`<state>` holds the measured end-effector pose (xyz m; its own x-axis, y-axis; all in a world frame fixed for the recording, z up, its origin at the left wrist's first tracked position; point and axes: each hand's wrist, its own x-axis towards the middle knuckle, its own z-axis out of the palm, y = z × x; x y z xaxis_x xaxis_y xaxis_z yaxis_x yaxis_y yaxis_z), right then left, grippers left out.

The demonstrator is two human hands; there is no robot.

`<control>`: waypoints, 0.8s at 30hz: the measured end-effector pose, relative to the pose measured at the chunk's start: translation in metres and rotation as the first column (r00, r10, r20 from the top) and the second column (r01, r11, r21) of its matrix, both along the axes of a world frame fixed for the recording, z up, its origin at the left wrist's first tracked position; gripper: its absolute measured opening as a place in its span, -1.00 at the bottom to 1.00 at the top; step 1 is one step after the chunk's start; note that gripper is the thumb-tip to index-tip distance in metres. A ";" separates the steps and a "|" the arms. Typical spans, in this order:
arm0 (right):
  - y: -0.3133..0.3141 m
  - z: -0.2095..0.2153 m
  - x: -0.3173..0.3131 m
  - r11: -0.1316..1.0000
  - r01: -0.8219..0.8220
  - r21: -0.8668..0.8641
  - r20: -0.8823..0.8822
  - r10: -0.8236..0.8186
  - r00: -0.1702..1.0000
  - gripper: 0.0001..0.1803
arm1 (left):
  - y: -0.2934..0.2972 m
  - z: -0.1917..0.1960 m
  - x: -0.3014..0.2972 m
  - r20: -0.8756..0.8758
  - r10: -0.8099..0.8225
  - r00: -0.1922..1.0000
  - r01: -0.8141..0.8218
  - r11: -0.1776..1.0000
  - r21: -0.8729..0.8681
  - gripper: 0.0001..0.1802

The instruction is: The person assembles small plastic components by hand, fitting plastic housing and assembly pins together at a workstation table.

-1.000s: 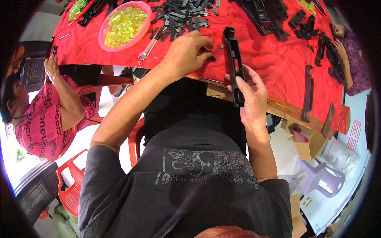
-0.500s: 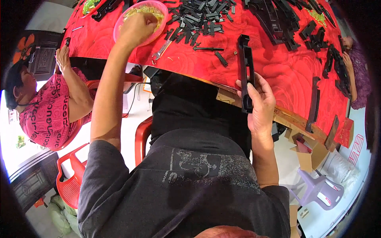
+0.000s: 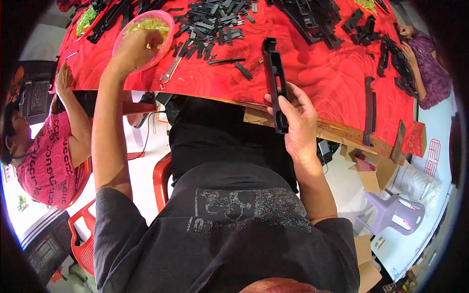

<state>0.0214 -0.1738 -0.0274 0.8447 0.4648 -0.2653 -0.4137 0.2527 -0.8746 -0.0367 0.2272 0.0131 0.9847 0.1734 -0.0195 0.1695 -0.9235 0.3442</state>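
Note:
My left hand (image 3: 132, 52) reaches into a pink bowl (image 3: 170, 30) of small translucent yellow-green pieces (image 3: 152, 23). Its fingers are bent together among the pieces; whatever lies between them is too small to name. In my right hand (image 3: 301, 121) is a long black plastic housing (image 3: 272, 80) with slots along it. The thumb lies on its near end and the fingers wrap behind, so the housing tilts up over the table's front edge.
Small black strips (image 3: 210, 24) are heaped beyond the bowl on the red tablecloth (image 3: 220, 78). A wrench (image 3: 170, 70) and a thin black rod (image 3: 226, 61) lie nearer. Long black housings (image 3: 312, 24) are piled farther right. Co-workers sit at both sides.
The whole view has shifted, so table, bowl and both hands appear farther left. My left hand stays in the bowl, and my right hand still grips the black plastic housing.

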 end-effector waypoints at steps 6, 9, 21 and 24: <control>0.000 -0.005 0.000 1.000 -0.003 0.025 0.015 0.003 1.000 -0.55 | -0.011 0.009 -0.004 -0.051 0.030 0.998 -0.029 0.999 0.016 -0.70; -0.001 -0.005 0.000 1.000 -0.008 0.018 0.019 0.008 1.000 -0.54 | -0.016 0.015 -0.011 0.019 -0.053 0.998 0.051 0.994 0.097 -0.69; 0.000 -0.007 0.000 1.000 -0.011 0.020 0.028 0.011 1.000 -0.55 | -0.003 0.008 -0.023 0.017 -0.032 0.999 0.032 0.999 -0.004 -0.65; 0.001 -0.008 0.000 1.000 -0.010 0.029 0.023 0.009 1.000 -0.57 | -0.002 0.002 -0.026 0.060 0.058 0.997 -0.054 0.997 -0.063 -0.68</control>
<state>0.0212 -0.1730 -0.0356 0.8460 0.4800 -0.2323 -0.3961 0.2741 -0.8763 -0.0629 0.2255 0.0150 0.9730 0.2288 0.0286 0.1973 -0.8901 0.4108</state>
